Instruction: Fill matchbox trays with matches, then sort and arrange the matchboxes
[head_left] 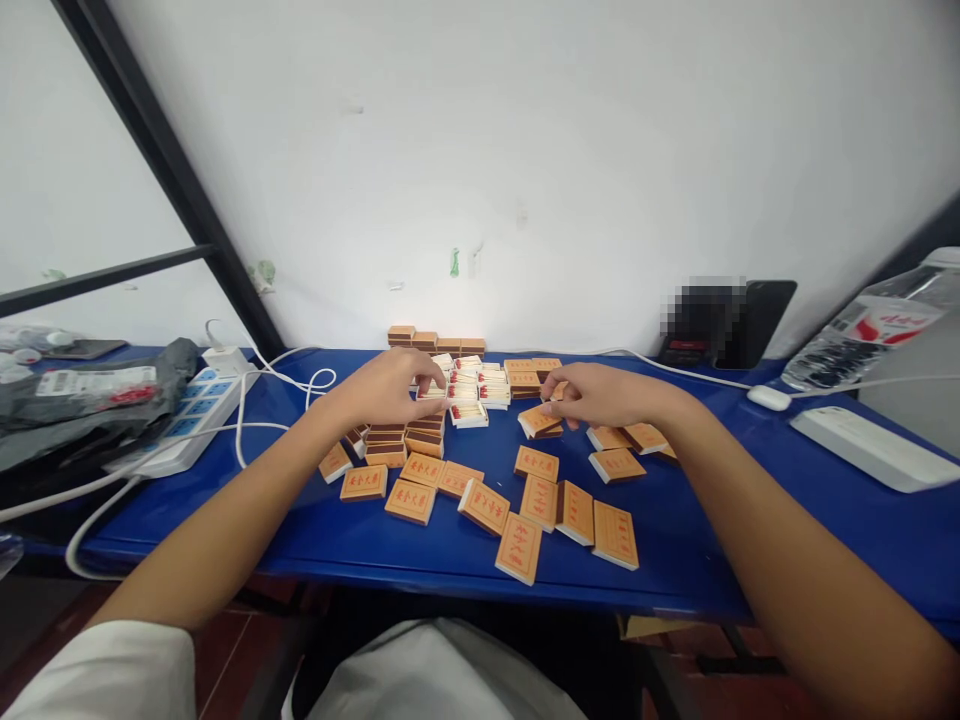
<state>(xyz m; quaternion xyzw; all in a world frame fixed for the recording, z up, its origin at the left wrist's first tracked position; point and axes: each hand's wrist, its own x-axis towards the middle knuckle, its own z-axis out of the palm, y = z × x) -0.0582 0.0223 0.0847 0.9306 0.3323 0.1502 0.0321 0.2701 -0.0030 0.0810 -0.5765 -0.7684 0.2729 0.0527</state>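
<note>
My left hand (391,388) hovers at the left side of a cluster of open matchbox trays (469,412) filled with red-tipped matches. Its thumb and fingers are apart, with a tray visible in the gap. My right hand (592,394) pinches an orange matchbox (537,421) with red lettering, tilted over another box. Behind that hand stand stacked matchboxes (523,382). Below my left hand, more boxes (386,455) are stacked with dark striking strips showing. Several loose matchboxes (518,547) lie scattered toward the front edge.
A blue table (315,530) meets a white wall. On the left are a power strip (196,405), white cables and a dark plastic bag (161,385). To the right are a phone (759,320), a white device (870,448) and a plastic bottle (862,330). More matchboxes (436,343) stand at the back.
</note>
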